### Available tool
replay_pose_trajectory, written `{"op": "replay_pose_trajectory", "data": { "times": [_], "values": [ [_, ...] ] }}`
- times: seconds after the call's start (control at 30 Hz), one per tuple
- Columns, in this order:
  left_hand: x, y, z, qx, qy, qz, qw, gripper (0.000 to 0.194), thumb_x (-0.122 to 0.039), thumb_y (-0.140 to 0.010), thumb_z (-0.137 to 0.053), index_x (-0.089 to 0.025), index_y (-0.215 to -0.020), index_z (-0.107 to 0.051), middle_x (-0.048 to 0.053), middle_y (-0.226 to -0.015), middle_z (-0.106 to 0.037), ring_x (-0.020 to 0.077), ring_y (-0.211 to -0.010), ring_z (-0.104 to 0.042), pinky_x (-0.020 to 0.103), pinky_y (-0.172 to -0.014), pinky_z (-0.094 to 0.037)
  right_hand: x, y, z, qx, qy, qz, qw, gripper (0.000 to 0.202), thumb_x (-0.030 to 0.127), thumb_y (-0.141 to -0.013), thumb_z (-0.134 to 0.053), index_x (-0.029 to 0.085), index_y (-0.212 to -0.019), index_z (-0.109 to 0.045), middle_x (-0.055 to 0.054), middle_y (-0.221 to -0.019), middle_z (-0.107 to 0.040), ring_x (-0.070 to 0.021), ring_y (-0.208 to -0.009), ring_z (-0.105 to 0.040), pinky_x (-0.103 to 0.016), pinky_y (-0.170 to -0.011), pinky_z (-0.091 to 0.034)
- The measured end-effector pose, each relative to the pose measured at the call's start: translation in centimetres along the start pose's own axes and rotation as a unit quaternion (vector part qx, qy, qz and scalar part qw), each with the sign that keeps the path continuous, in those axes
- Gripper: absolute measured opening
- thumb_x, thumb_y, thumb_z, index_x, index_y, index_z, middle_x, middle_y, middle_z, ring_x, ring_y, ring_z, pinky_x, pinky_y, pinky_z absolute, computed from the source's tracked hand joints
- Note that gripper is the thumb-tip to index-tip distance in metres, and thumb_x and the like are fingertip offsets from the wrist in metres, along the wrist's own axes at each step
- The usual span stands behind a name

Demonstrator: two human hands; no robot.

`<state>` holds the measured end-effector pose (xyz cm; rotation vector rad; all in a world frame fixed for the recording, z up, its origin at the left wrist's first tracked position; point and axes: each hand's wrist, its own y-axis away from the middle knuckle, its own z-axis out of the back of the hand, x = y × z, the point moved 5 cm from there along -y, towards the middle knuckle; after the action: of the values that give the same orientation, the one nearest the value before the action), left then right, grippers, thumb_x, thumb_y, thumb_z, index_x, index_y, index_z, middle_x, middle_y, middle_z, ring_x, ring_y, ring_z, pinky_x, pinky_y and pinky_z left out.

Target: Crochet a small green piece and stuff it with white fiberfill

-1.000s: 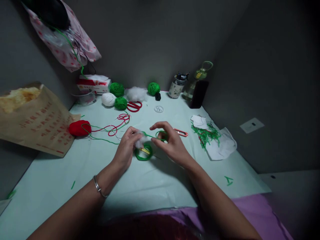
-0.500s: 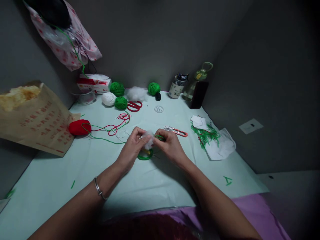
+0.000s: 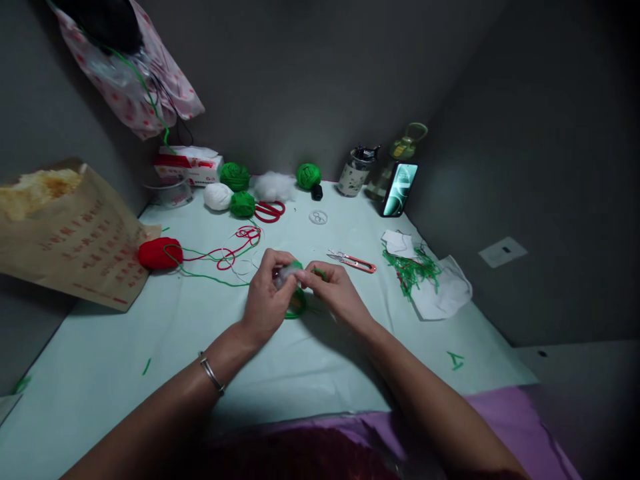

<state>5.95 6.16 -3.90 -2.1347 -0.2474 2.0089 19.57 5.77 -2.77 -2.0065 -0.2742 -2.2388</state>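
Note:
Both hands meet above the middle of the table. My left hand is closed, its fingers curled round a tuft of white stuffing with a bit of green at its top. Close against it, my right hand is pinched, its fingertips at the stuffing's edge. A green loop, perhaps yarn, shows at the right fingers; what it belongs to is hidden. Just below the hands lies a green ring-like piece with a yellowish part, partly covered by the left hand.
Red-handled snips lie right of the hands, beyond them red scissors, green yarn balls and loose stuffing. Red yarn trails strands from the left. Green scraps, a lit phone and a paper bag flank the table.
My left hand has turned and closed further over the stuffing, and green now shows at its top. The right fingertips shifted slightly left. The phone's screen has lit up.

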Motion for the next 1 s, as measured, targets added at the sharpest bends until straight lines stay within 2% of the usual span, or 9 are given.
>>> {"op": "replay_pose_trajectory", "data": {
  "times": [0.1,0.17,0.27,0.4,0.47,0.57,0.7,0.83,1.0],
  "values": [
    [-0.4,0.3,-0.1,0.021,0.001,0.002,1.0,0.025,-0.013,-0.079,-0.066,-0.024,-0.097,-0.054,0.001,-0.101,-0.057,0.0189,-0.103,-0.055,0.034,-0.095,-0.041,-0.2,-0.2,0.4,-0.023,0.014,0.0,1.0,0.038,0.049,-0.08,-0.068,0.018,-0.063,-0.053,0.008,-0.057,-0.031,-0.009,-0.055,-0.025,-0.027,-0.053,-0.017],
    [-0.8,0.4,0.0,0.046,0.009,0.022,0.999,0.027,-0.016,-0.08,-0.068,-0.024,-0.101,-0.054,0.002,-0.106,-0.057,0.0189,-0.103,-0.056,0.034,-0.093,-0.044,0.0,-0.1,0.7,-0.047,0.035,0.006,0.998,0.036,0.045,-0.079,-0.069,0.019,-0.062,-0.052,0.008,-0.056,-0.031,-0.0089,-0.055,-0.024,-0.027,-0.053,-0.018],
    [-1.1,0.3,0.3,0.092,0.032,0.07,0.993,0.023,-0.029,-0.086,-0.068,-0.023,-0.103,-0.055,0.003,-0.105,-0.061,0.0161,-0.09,-0.059,0.029,-0.079,-0.048,0.3,-0.1,0.9,-0.069,0.06,0.011,0.996,0.033,0.041,-0.078,-0.067,0.019,-0.06,-0.051,0.008,-0.056,-0.03,-0.0089,-0.055,-0.024,-0.027,-0.053,-0.019],
    [-0.5,0.1,0.5,0.117,0.054,0.12,0.984,0.027,-0.038,-0.088,-0.068,-0.022,-0.101,-0.051,-0.001,-0.082,-0.064,0.0131,-0.07,-0.059,0.026,-0.064,-0.045,0.8,0.0,1.2,-0.063,0.091,0.032,0.993,0.033,0.041,-0.083,-0.064,0.019,-0.061,-0.051,0.007,-0.057,-0.032,-0.0098,-0.056,-0.027,-0.027,-0.055,-0.022],
    [-0.1,0.1,0.5,0.114,0.054,0.129,0.984,0.029,-0.038,-0.086,-0.07,-0.022,-0.099,-0.049,-0.003,-0.073,-0.062,0.013,-0.064,-0.058,0.025,-0.06,-0.044,1.2,0.2,1.1,-0.045,0.123,0.056,0.99,0.032,0.041,-0.087,-0.059,0.019,-0.065,-0.053,0.006,-0.059,-0.038,-0.0108,-0.059,-0.033,-0.026,-0.057,-0.026],
    [0.4,-0.2,0.7,0.087,0.038,0.124,0.988,0.026,-0.037,-0.084,-0.069,-0.022,-0.093,-0.05,-0.004,-0.074,-0.06,0.0116,-0.061,-0.054,0.025,-0.058,-0.042,1.4,0.7,0.4,-0.013,0.192,0.082,0.978,0.026,0.037,-0.093,-0.05,0.02,-0.075,-0.056,0.003,-0.065,-0.048,-0.0124,-0.063,-0.042,-0.026,-0.061,-0.031],
    [0.7,-0.7,0.8,0.043,-0.01,0.096,0.994,0.017,-0.023,-0.079,-0.068,-0.021,-0.085,-0.053,-0.002,-0.081,-0.059,0.013,-0.069,-0.054,0.027,-0.065,-0.042,1.3,1.3,-0.8,0.005,0.278,0.103,0.955,0.016,0.024,-0.092,-0.047,0.02,-0.079,-0.057,0.004,-0.063,-0.046,-0.0118,-0.058,-0.039,-0.027,-0.061,-0.028],
    [0.7,-0.5,0.6,0.006,-0.036,0.051,0.998,0.015,-0.019,-0.081,-0.065,-0.022,-0.087,-0.052,0.0,-0.091,-0.058,0.0166,-0.088,-0.056,0.029,-0.076,-0.044,0.9,0.8,-0.6,-0.008,0.186,0.07,0.98,0.026,0.033,-0.092,-0.051,0.019,-0.07,-0.054,0.005,-0.062,-0.043,-0.0115,-0.06,-0.038,-0.026,-0.06,-0.028],
    [0.0,0.4,-0.1,0.02,-0.024,0.039,0.999,0.02,-0.025,-0.084,-0.067,-0.024,-0.095,-0.051,0.002,-0.102,-0.056,0.0185,-0.098,-0.056,0.03,-0.079,-0.047,0.3,-0.2,0.5,-0.026,0.079,0.014,0.996,0.039,0.051,-0.083,-0.062,0.019,-0.062,-0.053,0.006,-0.058,-0.035,-0.0107,-0.058,-0.03,-0.026,-0.054,-0.023]
  ]
}}
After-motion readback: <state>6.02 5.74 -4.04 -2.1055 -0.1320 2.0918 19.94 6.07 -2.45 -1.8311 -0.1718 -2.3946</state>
